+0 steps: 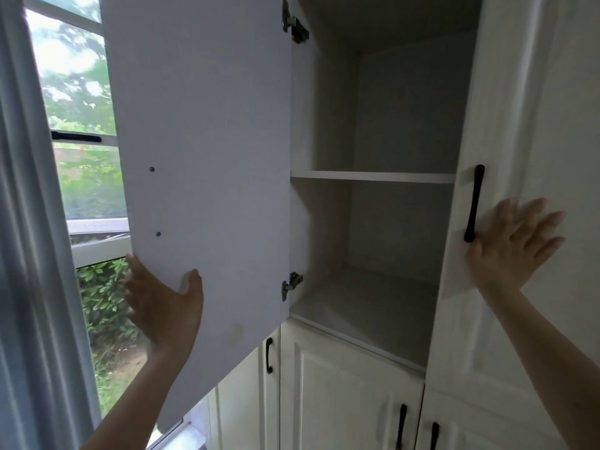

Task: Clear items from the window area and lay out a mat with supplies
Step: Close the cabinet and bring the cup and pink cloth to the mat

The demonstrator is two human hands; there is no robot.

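Note:
A tall white cupboard stands beside the window. Its upper left door (207,157) is swung wide open towards the window. My left hand (162,306) grips that door's lower outer edge, thumb on the inner face and fingers behind it. My right hand (513,241) presses flat with spread fingers on the upper right door (506,336), just right of its black handle (474,203). Inside, I see a shelf (373,177) and the compartment floor (367,319), with no items showing on them. No mat or supplies are in view.
The window (81,157) with green bushes outside lies behind the open door. A grey curtain (29,254) hangs at the far left. Closed lower cupboard doors (341,384) with black handles sit beneath the open compartment.

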